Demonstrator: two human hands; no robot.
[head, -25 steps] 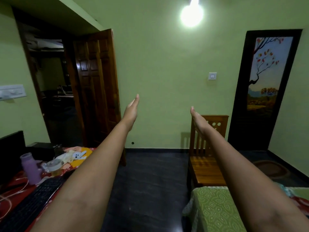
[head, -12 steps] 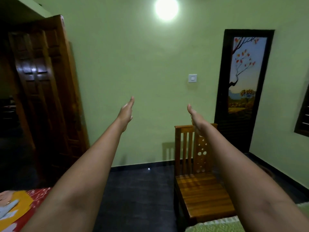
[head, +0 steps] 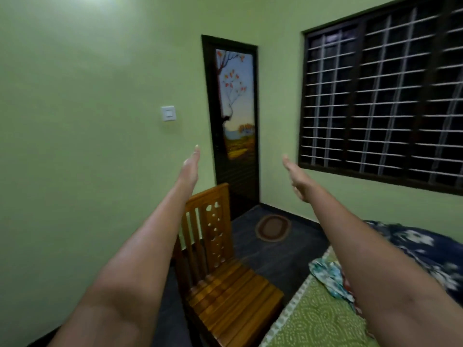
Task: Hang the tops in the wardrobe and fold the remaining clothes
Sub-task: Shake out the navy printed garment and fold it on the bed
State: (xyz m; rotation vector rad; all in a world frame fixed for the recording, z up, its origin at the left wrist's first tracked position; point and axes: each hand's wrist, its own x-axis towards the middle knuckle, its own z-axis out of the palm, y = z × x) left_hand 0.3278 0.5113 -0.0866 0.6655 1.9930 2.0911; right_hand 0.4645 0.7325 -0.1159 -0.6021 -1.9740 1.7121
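Green walls (head: 87,146) fill most of the view, with a barred window (head: 383,96) at right and a dark door bearing a painted autumn tree (head: 234,116) in the corner. Half a second ago that door stood right of centre and a brown wooden door was in view at far left; the view has since swung right, so the window and the bed (head: 318,319) now show, and the brown door is gone from view. The bed, under a green patterned sheet, lies at lower right with a dark blue floral cloth (head: 421,249) spread near its far end. A wooden slatted chair (head: 225,284) stands just beside the bed, and a small oval mat (head: 273,227) lies on the dark floor before the painted door. On the bed's near edge sits a crumpled teal printed garment (head: 325,274), partly hidden by the right forearm; this appears to be among the clothes to sort. Both arms reach forward in the air as before: the left hand (head: 190,167) is edge-on, fingers straight, its grip empty; the right hand (head: 298,177) is likewise extended and holds nothing. No wardrobe is in view. The turn suggests the person is facing the bed to pick up a first garment; nothing is hung or folded yet.
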